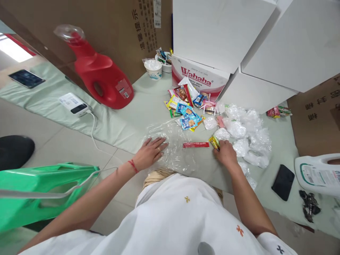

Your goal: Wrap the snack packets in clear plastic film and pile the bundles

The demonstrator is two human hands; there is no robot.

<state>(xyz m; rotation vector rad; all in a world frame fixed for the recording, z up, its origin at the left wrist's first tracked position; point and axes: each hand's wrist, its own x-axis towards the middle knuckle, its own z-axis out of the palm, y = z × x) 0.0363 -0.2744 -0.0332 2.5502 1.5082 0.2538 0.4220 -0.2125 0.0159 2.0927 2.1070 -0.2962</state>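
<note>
My left hand (152, 153) lies flat, fingers spread, on a clear plastic bag (176, 157) at the table's near edge. A slim red packet (196, 145) rests partly over the bag's right side. Just right of it, my right hand (225, 153) has its fingers closed on a small yellow packet (214, 142), whose far end shows past the fingertips. Beyond both hands sits a pile of colourful snack packets, with blue packets (188, 115) at its front. Close to my right hand lies a heap of crumpled clear plastic bags (247, 132).
Behind the pile stand a Wahaha carton (199, 76) and white boxes (217, 28). At left are a red jug (102, 74), a white device (73, 103) with a cable, a phone (26, 78) and a green stool (47, 180). At right lie a black phone (283, 182), keys (309, 205) and a white bottle (317, 173).
</note>
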